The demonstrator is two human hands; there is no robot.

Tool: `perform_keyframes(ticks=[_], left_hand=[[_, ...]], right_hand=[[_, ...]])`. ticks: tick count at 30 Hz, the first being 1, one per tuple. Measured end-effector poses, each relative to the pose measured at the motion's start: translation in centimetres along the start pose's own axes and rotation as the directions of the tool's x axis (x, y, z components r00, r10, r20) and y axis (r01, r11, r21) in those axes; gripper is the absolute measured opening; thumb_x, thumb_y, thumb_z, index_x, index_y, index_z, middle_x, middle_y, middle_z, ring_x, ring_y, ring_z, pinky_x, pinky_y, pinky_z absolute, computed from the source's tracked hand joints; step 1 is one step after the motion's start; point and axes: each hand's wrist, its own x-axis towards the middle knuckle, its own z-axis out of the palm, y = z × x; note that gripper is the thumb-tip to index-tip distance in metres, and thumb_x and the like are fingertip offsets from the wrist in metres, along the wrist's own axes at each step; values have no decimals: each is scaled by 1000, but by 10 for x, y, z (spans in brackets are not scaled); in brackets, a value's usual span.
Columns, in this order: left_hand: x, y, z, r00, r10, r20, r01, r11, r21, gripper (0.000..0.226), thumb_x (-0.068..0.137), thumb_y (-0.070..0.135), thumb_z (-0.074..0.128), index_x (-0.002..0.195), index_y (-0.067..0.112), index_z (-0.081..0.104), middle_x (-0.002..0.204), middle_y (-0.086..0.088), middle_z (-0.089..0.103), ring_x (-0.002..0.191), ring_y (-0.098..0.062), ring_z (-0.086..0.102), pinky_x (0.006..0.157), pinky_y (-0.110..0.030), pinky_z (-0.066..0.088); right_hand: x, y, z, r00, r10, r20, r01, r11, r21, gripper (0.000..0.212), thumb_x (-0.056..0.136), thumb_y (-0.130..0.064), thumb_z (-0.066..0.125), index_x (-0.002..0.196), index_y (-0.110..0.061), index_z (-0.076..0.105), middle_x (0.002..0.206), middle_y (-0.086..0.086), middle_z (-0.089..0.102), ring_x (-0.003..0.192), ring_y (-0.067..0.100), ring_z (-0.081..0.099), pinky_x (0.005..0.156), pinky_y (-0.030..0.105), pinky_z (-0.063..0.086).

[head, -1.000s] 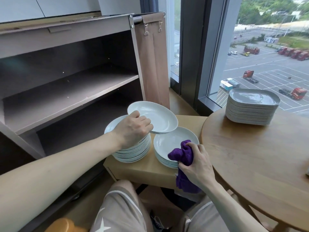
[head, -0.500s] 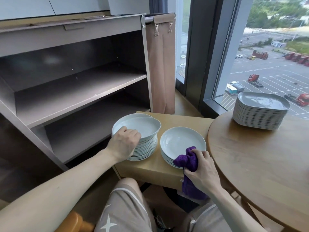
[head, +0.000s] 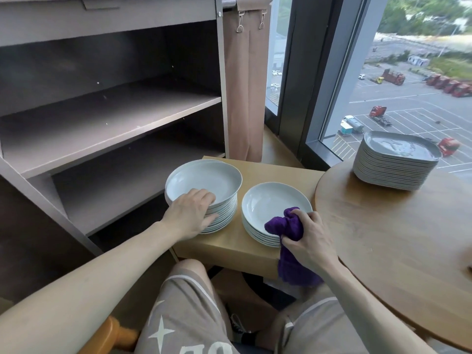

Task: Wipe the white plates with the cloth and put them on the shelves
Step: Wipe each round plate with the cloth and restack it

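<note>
Left hand, fingers loosely straight, steadies the taller stack of round white ceramic plates at the wooden side table's left edge; right hand clutches a bunched purple cloth on the neighbouring stack's near rim, apparently poised to wipe.

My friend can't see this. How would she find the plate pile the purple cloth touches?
Find the big round wooden table, then the low wooden stand left of it. Two piles of round white plates sit there; pick the pile nearer the table. It is shorter than the other pile, and the right hand holds the purple cloth against its rim.
</note>
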Motion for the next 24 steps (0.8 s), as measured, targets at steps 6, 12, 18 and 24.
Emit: perform_keyframes(ticks=[6,12,18,24], left_hand=[[9,2,0,996,-58,61,52,995,90,42,99,56,52,120,20,49,118,4,55,105,-19,51,79,-33,48],[9,-2,7,986,-105,132,86,986,141,59,96,66,48,132,20,44,133,2,50,119,-20,49,92,-36,47],[29,28,15,991,-12,133,0,996,90,87,92,69,53,155,17,24,170,-10,3,157,-28,0,126,-44,7],[67,50,13,980,106,170,-138,972,188,83,89,74,53,156,32,27,170,-10,-5,156,-34,-10,125,-57,4]], right_hand=[[40,-16,-10,1000,-4,-12,2,991,-134,63,79,-42,73,136,-39,47,127,-2,47,111,28,47,91,42,45],[62,-16,6,991,-7,131,45,956,-291,59,82,-46,67,136,-37,44,135,-1,45,122,30,43,98,45,44],[67,-11,22,968,-9,253,98,935,-341,63,84,-76,34,134,-40,46,137,-3,47,128,27,40,113,51,27],[70,-13,24,964,22,266,68,943,-326,49,93,-62,35,134,-39,49,141,-1,49,130,31,42,110,53,29]])
